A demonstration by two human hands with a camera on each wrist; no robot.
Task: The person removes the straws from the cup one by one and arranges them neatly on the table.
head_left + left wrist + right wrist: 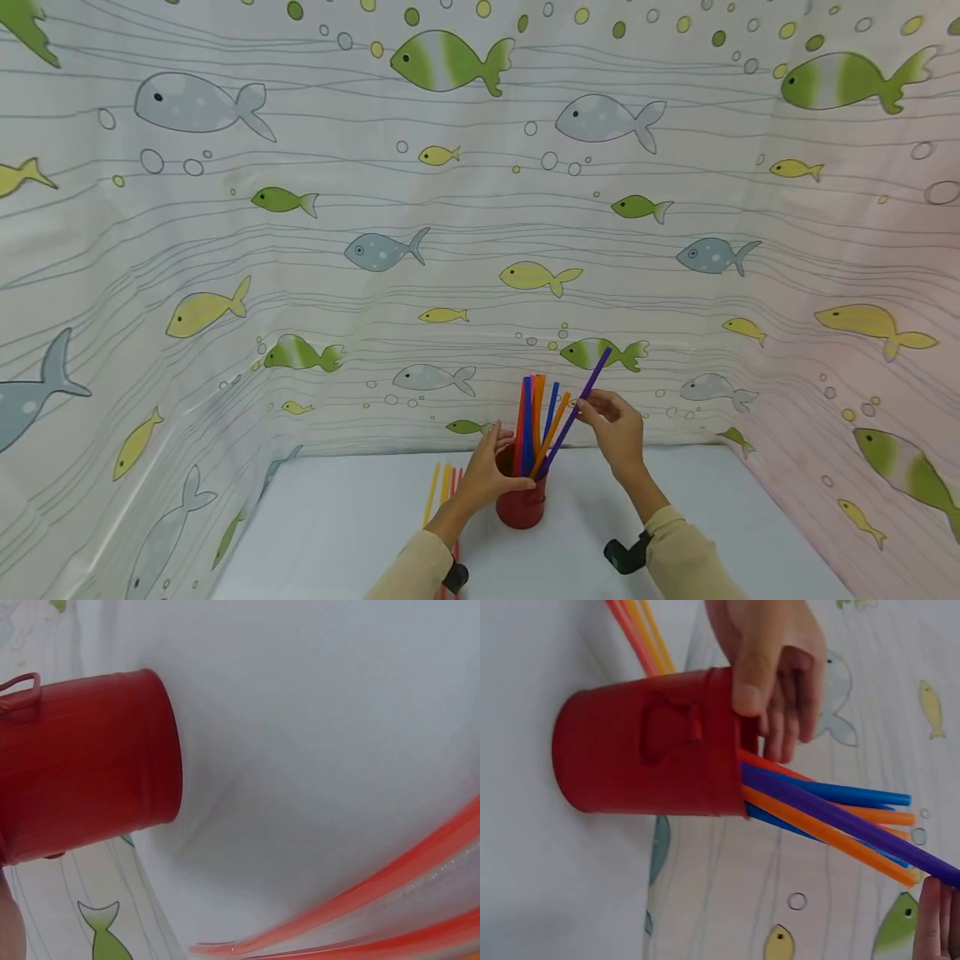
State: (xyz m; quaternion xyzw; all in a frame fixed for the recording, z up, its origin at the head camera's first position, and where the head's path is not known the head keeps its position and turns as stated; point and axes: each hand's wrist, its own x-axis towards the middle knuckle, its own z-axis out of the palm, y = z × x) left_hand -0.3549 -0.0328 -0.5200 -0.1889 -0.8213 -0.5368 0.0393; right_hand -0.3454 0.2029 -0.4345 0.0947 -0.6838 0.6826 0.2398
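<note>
A red metal pail [521, 507] with small side handles stands upright on the white table. My left hand [485, 473] holds it at the rim, the thumb on the near side, as the right wrist view also shows. Several drinking straws [528, 417] in red, blue, pink and orange stand in the pail. The fingers of my right hand [617, 427] pinch a purple straw [597, 370] near its upper part. This straw leans to the right, its lower end inside the pail and hidden. In the left wrist view the pail [90, 765] shows its handle and base.
Loose yellow and red straws [432, 492] lie on the table left of the pail, partly hidden by my left arm. Behind the white table [337, 525] hangs a fish-patterned curtain [480, 208], which also runs along both sides.
</note>
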